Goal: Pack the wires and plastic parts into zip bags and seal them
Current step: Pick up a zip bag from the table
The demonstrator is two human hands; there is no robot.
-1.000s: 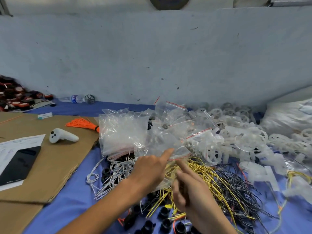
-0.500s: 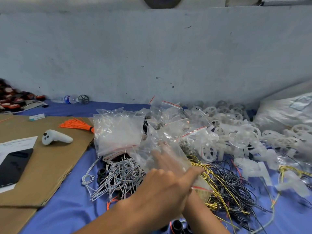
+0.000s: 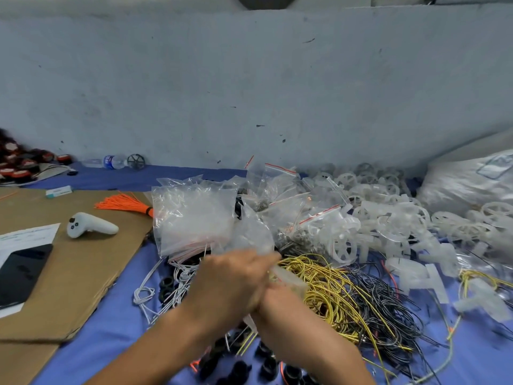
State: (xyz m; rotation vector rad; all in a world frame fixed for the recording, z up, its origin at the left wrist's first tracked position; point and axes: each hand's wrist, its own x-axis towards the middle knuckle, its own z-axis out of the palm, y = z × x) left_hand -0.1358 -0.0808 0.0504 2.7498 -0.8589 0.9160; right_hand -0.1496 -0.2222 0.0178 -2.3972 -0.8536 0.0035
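Note:
My left hand (image 3: 230, 282) is closed around the lower part of a clear zip bag (image 3: 252, 234), which stands up blurred above its fingers. My right hand (image 3: 277, 301) lies just under and behind the left one, with its fingers hidden. A whitish plastic part (image 3: 290, 280) shows right beside the hands. Yellow wires (image 3: 330, 295) and black wires (image 3: 388, 312) are heaped to the right of the hands, and white wires (image 3: 172, 284) to the left. A stack of empty zip bags (image 3: 191, 215) lies behind them. White plastic wheels (image 3: 388, 218) are piled at the back right.
A cardboard sheet (image 3: 72, 276) on the left carries a white controller (image 3: 88, 225), a black phone (image 3: 22, 270) and an orange wire bundle (image 3: 122, 204). Black rings (image 3: 266, 365) lie near my forearms. A large white sack (image 3: 466, 184) sits far right and a water bottle (image 3: 111, 162) by the wall.
My left hand has crossed over my right hand and closed on the bag. The bag has risen from over the yellow wires to stand above the fingers.

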